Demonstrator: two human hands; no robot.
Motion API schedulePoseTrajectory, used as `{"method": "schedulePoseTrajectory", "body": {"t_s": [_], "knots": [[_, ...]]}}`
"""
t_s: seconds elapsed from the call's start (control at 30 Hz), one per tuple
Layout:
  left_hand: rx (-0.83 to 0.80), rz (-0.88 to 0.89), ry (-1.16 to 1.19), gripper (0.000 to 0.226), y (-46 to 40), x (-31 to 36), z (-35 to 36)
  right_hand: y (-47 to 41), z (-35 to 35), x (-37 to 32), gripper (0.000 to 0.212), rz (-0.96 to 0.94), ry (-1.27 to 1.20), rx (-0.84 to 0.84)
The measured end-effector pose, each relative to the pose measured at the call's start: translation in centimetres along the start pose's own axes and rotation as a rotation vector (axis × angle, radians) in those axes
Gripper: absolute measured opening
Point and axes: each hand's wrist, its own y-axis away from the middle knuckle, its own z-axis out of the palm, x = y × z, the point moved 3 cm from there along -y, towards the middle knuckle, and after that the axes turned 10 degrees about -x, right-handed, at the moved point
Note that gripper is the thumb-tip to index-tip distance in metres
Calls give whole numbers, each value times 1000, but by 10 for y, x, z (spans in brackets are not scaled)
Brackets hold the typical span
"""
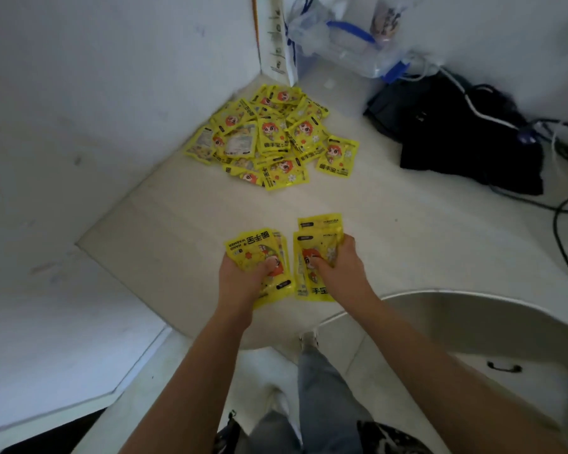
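Observation:
Two small stacks of yellow hand-warmer packets lie side by side near the front edge of the white table (164, 224). My left hand (240, 273) grips the left stack (253, 247), thumb curled over its top packet. My right hand (338, 260) grips the right stack (312, 244), thumb on its face and fingers round its right edge. Further back, in the corner by the wall, sits a loose pile of several more yellow packets (272, 139), apart from both hands.
A black bag (456, 132) with white and black cables lies at the back right. Clear plastic bags (348, 37) stand against the back wall. A white partition wall (96, 109) borders the table on the left. Below the curved table edge are my legs and a drawer handle (504, 367).

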Motion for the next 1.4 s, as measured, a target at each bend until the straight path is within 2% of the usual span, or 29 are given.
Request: {"method": "schedulePoseTrajectory", "body": {"t_s": [0.17,0.3,0.43,0.6,0.93,1.2,1.4], "knots": [[-76,32,-115,37,50,-29,-7,75,13,35,41,52,-10,95],[-151,29,-267,57,82,-45,5,129,9,62,39,76,-55,206],[-214,81,-339,54,118,-56,35,174,-1,96,38,135,-77,288],[-394,115,-403,55,160,-83,83,225,-24,144,37,208,-128,407],[-588,111,-564,48,255,-158,197,347,-101,257,40,314,-271,617],[-690,27,-556,41,358,-229,303,451,-175,352,39,343,-345,724],[-690,7,-562,44,388,-261,368,486,-225,408,37,387,-403,750]]}}
